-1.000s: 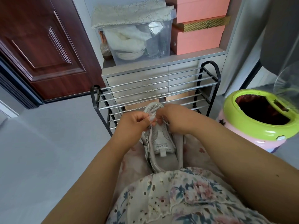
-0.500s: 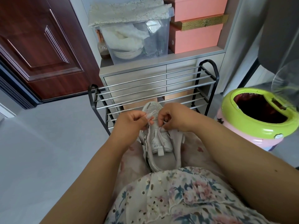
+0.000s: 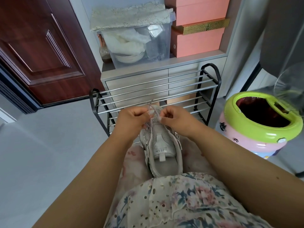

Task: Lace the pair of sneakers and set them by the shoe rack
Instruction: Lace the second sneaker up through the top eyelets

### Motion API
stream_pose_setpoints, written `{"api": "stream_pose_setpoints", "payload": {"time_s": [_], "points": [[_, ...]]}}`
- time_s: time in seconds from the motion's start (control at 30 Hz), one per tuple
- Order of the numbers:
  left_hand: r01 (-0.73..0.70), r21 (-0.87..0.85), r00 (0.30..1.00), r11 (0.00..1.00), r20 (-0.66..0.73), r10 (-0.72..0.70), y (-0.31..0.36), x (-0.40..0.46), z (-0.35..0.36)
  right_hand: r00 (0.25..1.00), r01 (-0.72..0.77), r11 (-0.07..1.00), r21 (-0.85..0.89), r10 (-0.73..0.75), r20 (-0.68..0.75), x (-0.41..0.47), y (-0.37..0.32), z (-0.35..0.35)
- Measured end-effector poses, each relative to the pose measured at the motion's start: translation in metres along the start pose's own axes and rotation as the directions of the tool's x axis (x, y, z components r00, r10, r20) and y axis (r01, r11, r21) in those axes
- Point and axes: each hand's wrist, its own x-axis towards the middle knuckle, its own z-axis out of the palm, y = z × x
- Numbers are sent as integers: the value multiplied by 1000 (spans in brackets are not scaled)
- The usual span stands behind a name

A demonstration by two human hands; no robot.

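A pale grey sneaker (image 3: 162, 147) lies on my lap with its toe pointing away from me, toward the shoe rack (image 3: 156, 94). Its tongue reads DREAM and the upper eyelets are unlaced. My left hand (image 3: 131, 120) pinches one end of the grey lace (image 3: 152, 111) above the toe. My right hand (image 3: 174, 118) pinches the other end. The two lace ends cross between my hands and stick up past them. Only this one sneaker is in view.
The black metal rack with chrome bars stands in front of a grey drawer cabinet (image 3: 164, 76). On the cabinet are a clear storage box (image 3: 138, 45) and pink boxes (image 3: 197, 41). A green and pink bin (image 3: 259, 122) sits at my right. A dark red door (image 3: 41, 51) is at the left.
Both hands have lifted a little off the shoe and drawn apart, pulling the lace ends up so that they now cross above the toe.
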Motion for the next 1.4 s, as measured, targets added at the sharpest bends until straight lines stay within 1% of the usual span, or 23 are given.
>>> {"api": "stream_pose_setpoints", "payload": {"time_s": [0.1,0.2,0.37,0.43,0.57,0.67,0.83,0.9,0.93,1.03,1.1,1.13,1.17,1.2,1.23,1.27,1.3,1.33,1.4], "points": [[-3,-35,1000,999,-2,3,1,0,1,999,35,999,-37,-36,-20,2,-3,2],[-10,-44,1000,999,16,11,1,1,1,998,57,997,-52,-58,-2,2,-6,3],[-55,54,998,997,32,53,5,2,2,996,94,988,-127,-93,8,2,-8,3],[-72,93,997,993,13,71,10,5,3,995,94,992,-88,-95,-11,3,-8,2],[-112,115,993,987,-23,115,28,18,3,994,73,997,-19,-74,-86,6,-15,-4],[-155,57,985,986,-65,158,53,32,1,994,90,996,-6,-91,-66,7,-24,-7],[-250,-116,961,961,-153,232,95,55,-9,992,124,976,181,-117,-52,12,-41,-10],[-266,-127,957,956,-152,246,101,59,-9,991,130,966,223,-124,-41,14,-47,-11],[-265,-125,959,956,-141,247,101,59,-7,991,133,965,228,-130,-27,14,-48,-10],[-262,-127,963,957,-104,250,93,55,-1,991,127,980,151,-132,25,12,-48,-5],[-248,-136,968,959,-71,240,83,51,-1,992,111,985,130,-117,38,11,-44,-1],[-215,-123,976,969,-66,208,77,50,-2,993,113,984,135,-118,27,11,-42,0],[-150,-70,986,986,-84,144,69,50,-5,993,116,984,139,-118,7,12,-39,0],[-39,21,991,999,-124,41,59,51,-8,994,113,983,142,-112,-18,12,-38,0],[110,124,981,986,-174,-88,48,50,-11,994,106,983,148,-101,-41,12,-37,0],[258,197,953,946,-211,-216,36,48,-14,994,95,984,152,-87,-60,12,-36,-1],[369,236,921,899,-223,-319,25,44,-15,995,82,985,152,-72,-75,13,-35,-1],[446,244,891,861,-213,-401,16,39,-16,995,71,985,155,-58,-84,13,-35,0],[552,190,833,812,-164,-529,5,24,-16,995,65,985,157,-52,-88,12,-34,1]]}}
